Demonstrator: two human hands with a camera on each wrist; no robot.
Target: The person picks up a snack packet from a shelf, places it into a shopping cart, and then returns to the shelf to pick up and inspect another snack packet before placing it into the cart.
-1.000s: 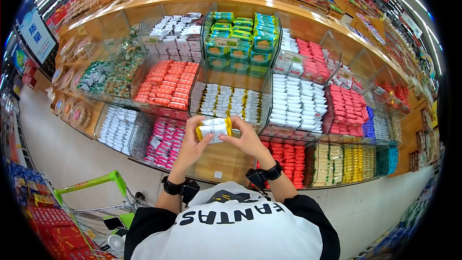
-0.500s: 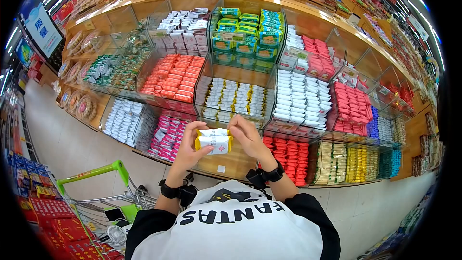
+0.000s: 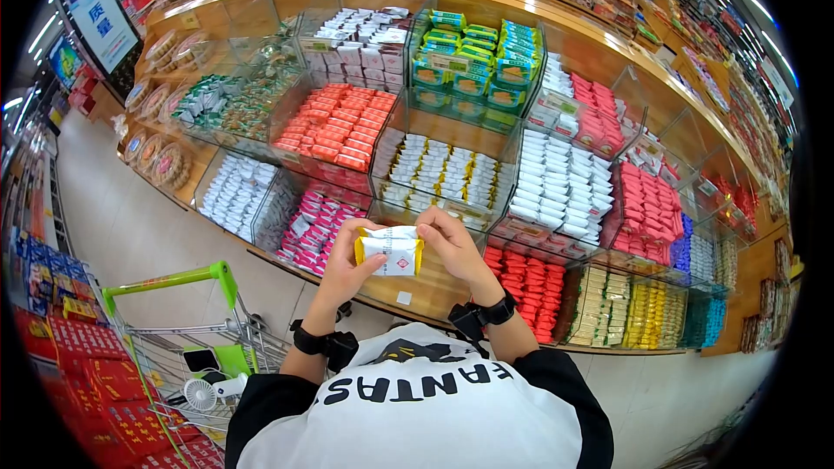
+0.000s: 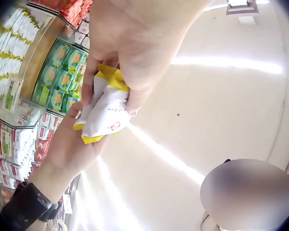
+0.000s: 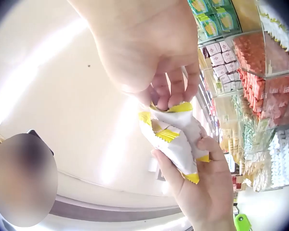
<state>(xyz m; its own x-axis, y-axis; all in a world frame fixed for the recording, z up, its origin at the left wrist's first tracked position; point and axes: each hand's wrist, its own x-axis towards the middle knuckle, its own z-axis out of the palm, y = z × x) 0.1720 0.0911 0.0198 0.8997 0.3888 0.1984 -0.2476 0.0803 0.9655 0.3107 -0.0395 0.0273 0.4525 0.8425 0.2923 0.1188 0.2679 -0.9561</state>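
Note:
Two small white packets with yellow ends [image 3: 395, 254] [image 4: 107, 108] [image 5: 171, 139] lie together in front of the chest. My left hand [image 3: 343, 267] [image 4: 139, 45] [image 5: 204, 185] grips them from the left, thumb on the near face. At their right end is my right hand [image 3: 452, 247] [image 4: 70, 151] [image 5: 147, 48], its curled fingertips pinching the yellow edge in the right wrist view. Similar white and yellow packets [image 3: 443, 169] fill a clear bin just beyond the hands.
Tiered clear bins hold orange packets [image 3: 334, 126], green and yellow packs [image 3: 469, 61], white packets [image 3: 560, 187] and red packets [image 3: 527, 287]. A bare wooden shelf [image 3: 417, 282] lies beneath the hands. To the left stands a shopping cart [image 3: 165, 280] with a small white fan [image 3: 200, 393].
The display has shifted rightward in the head view. The packets have tilted, showing more of one broad face. My right hand, apart from them half a second ago, is now at their edge.

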